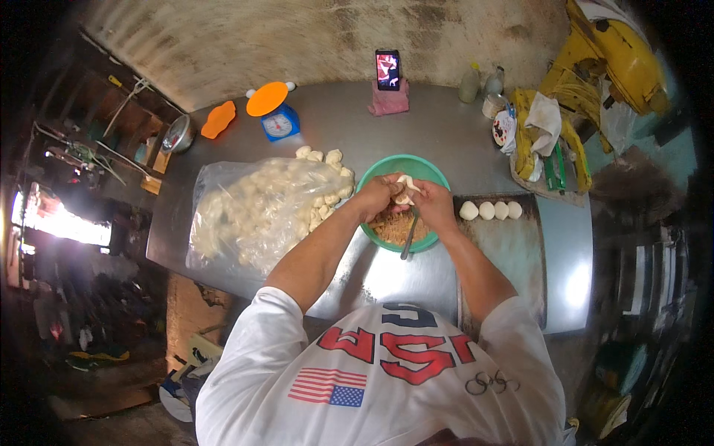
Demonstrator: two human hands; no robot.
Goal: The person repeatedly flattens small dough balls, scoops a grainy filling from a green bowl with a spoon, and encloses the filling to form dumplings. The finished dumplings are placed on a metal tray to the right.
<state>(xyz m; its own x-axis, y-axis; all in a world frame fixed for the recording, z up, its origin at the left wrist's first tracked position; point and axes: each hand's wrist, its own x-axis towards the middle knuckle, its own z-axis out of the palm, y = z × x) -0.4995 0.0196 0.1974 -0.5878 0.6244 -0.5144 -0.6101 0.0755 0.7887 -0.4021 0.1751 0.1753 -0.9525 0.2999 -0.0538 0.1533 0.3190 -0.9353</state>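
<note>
My left hand (379, 194) and my right hand (434, 203) hold one piece of white dough (410, 182) between them, over a green plastic bowl (365, 234). Some brown filling shows within the dough. The bowl holds a crumbly brown filling (393, 229), and a metal spoon (411, 237) leans in it with its handle over the near rim. To the left, many dough balls (333, 158) lie partly under a clear plastic bag (245, 206). On a tray (499, 262) at the right, several smooth dough balls (486, 211) stand in a row.
A blue kitchen scale (280, 122) with an orange pan stands at the back left of the metal table (334, 131), beside an orange plastic piece (218, 119). A phone (387, 69) rests upright by a pink cloth (389, 100). Bottles (469, 85) and yellow containers (524, 134) are at the back right.
</note>
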